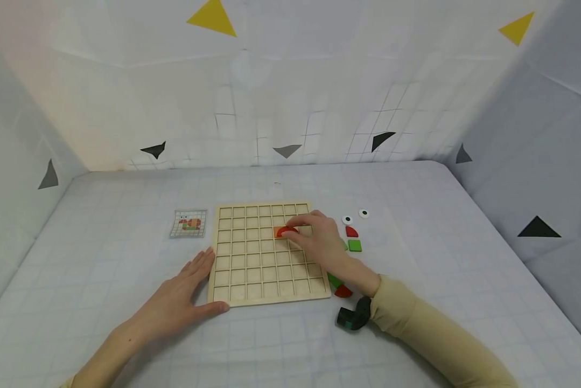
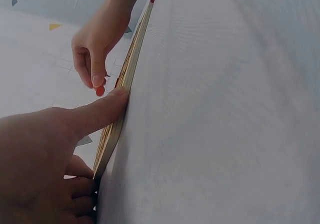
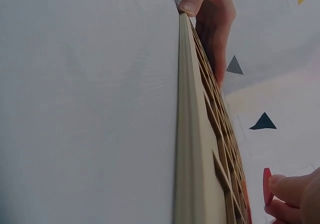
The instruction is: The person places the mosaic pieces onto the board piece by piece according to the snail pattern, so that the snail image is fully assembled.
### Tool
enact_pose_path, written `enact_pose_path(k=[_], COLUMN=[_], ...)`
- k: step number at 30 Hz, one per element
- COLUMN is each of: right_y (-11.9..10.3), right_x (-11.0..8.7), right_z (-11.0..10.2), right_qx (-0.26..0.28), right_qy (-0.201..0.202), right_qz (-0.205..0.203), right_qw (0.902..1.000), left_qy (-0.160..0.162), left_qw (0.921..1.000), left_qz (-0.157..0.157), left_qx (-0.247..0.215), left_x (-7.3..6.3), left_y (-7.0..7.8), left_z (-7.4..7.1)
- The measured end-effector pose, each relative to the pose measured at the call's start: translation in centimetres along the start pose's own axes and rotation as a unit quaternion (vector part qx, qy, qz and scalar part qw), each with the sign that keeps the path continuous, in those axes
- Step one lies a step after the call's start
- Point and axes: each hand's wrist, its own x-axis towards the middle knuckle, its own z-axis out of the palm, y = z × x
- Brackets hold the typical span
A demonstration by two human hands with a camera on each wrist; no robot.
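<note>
My right hand (image 1: pixel 321 242) pinches a red piece with a curved edge (image 1: pixel 287 230) between thumb and fingertips, over the upper right part of a wooden grid board (image 1: pixel 269 300). An orange piece (image 1: pixel 277 232) shows on the board just left of it. Seen edge-on in the right wrist view, the thin red piece (image 3: pixel 267 186) is held above the grid. My left hand (image 1: pixel 179 293) lies against the board's left side. Its fingers are stretched along that edge, and its thumb (image 2: pixel 102 115) touches the near left corner.
A small card (image 1: pixel 188 223) with a coloured picture lies left of the board. Two eye discs (image 1: pixel 347 220), a red quarter-round (image 1: pixel 351 231) and a green square (image 1: pixel 355 246) lie to the right. Nearer pieces, green (image 1: pixel 335 281) and red (image 1: pixel 343 291), are partly covered by the right forearm.
</note>
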Motion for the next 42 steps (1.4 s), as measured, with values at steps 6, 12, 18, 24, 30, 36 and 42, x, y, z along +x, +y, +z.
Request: enact_pose_path(k=[6,12,18,24,30,36,42], right_y=[-0.5,-0.9,-0.8,-0.1,0.0,0.2,0.3], right_x=[0.7,1.1,1.2,0.9,0.9,0.8,0.7], right_z=[1.2,2.0,2.6,3.0,3.1,3.3,3.3], right_qx=[-0.031,-0.047,-0.054,-0.065,-0.056,-0.061,-0.064], right_qy=[-0.034,-0.039,-0.035,-0.017,-0.009,-0.009,-0.010], right_qz=[0.019,0.018,-0.020,-0.095,-0.114,-0.119,-0.119], right_qw=[0.9987,0.9980,0.9977,0.9932,0.9919,0.9909,0.9908], left_qy=[0.001,-0.003,-0.006,-0.006,-0.005,-0.003,-0.003], left_qw=[1.0000,1.0000,1.0000,1.0000,1.0000,1.0000,1.0000], left_qz=[0.000,-0.003,-0.005,-0.004,-0.005,-0.003,-0.004], left_qx=[0.002,0.002,0.000,0.002,0.004,0.003,0.006], left_x=[0.0,0.0,-0.1,0.0,0.0,-0.1,0.0], left_y=[0.1,0.2,0.3,0.3,0.3,0.2,0.1], left_z=[-0.1,-0.1,-0.1,-0.1,-0.2,-0.1,-0.1])
